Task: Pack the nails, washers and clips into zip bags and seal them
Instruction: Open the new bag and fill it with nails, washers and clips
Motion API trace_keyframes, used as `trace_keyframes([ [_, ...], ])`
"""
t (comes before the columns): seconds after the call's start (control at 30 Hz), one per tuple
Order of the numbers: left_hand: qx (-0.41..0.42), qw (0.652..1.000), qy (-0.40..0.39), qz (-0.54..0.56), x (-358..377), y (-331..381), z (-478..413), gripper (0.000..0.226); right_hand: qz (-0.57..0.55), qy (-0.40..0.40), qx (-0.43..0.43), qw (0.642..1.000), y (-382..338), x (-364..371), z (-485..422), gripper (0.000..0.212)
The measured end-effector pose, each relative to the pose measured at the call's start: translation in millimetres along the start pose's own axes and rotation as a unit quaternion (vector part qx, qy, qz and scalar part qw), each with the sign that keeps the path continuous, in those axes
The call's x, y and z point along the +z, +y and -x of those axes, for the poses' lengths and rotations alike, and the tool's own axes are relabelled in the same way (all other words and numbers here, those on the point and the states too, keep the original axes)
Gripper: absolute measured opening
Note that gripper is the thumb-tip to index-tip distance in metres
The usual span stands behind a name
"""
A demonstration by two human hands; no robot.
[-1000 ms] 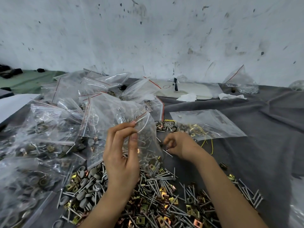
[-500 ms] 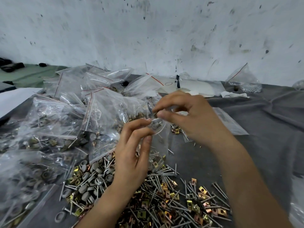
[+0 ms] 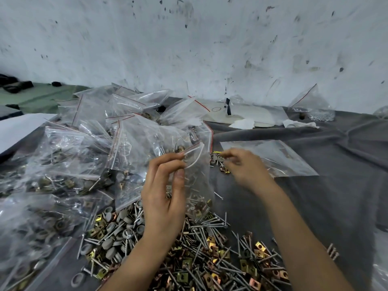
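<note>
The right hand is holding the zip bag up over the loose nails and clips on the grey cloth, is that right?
No, the left hand is holding the zip bag up over the loose nails and clips on the grey cloth. The head view shows it.

Makeshift hardware-packing workshop: my cloth-draped surface [image 3: 315,206] lies heaped with loose nails [image 3: 210,225], brass-coloured clips [image 3: 213,250], grey washers [image 3: 113,227] and filled zip bags [image 3: 79,156], backed by a scuffed, stained white wall [image 3: 189,49].
</note>
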State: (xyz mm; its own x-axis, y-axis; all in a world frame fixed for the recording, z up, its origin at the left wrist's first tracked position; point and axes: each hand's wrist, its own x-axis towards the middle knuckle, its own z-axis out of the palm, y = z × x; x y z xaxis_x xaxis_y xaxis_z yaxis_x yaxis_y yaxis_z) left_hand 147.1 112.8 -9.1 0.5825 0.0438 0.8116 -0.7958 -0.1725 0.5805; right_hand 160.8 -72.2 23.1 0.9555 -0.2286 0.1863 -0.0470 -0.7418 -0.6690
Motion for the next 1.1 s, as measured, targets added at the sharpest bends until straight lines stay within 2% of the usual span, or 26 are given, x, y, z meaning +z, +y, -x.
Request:
trace_keyframes([
  [0.1,-0.029,0.999,0.029,0.001,-0.8,-1.6,-1.5,0.015,0.016,-0.094,-0.002,0.995,20.7,23.4,-2.8,0.038],
  [0.2,-0.048,0.997,0.061,-0.003,-1.6,-4.1,-3.2,0.014,0.014,-0.140,-0.012,0.990,26.9,35.0,-3.7,0.040],
  [0.4,-0.063,0.996,0.060,-0.011,-2.7,-6.8,-6.1,0.014,0.069,-0.085,-0.030,0.994,16.0,45.5,-15.8,0.039],
  [0.5,-0.073,0.995,0.062,-0.005,-3.0,-8.7,-7.5,0.012,0.045,-0.112,0.001,0.993,-0.1,56.2,-32.3,0.036],
  [0.63,-0.101,0.993,0.054,0.000,-3.2,-7.3,-7.0,0.012,0.079,-0.114,-0.022,0.990,-17.0,66.6,-43.3,0.009],
  [0.77,-0.087,0.995,0.053,0.016,-3.3,-6.4,-8.0,0.020,0.042,-0.073,-0.003,0.996,-23.0,71.0,-40.3,0.023],
  [0.87,-0.090,0.994,0.048,0.046,-3.7,-4.3,-8.1,0.018,0.038,-0.062,0.007,0.997,-20.3,67.2,-34.9,0.022],
  [0.97,-0.093,0.994,0.026,0.056,-4.2,1.1,-9.7,0.013,0.082,-0.043,-0.034,0.995,-18.8,62.0,-28.0,0.016],
  [1.1,-0.076,0.995,-0.042,0.052,-8.3,5.1,-17.5,0.009,0.188,-0.007,-0.058,0.980,-31.2,44.0,-21.8,0.013],
])
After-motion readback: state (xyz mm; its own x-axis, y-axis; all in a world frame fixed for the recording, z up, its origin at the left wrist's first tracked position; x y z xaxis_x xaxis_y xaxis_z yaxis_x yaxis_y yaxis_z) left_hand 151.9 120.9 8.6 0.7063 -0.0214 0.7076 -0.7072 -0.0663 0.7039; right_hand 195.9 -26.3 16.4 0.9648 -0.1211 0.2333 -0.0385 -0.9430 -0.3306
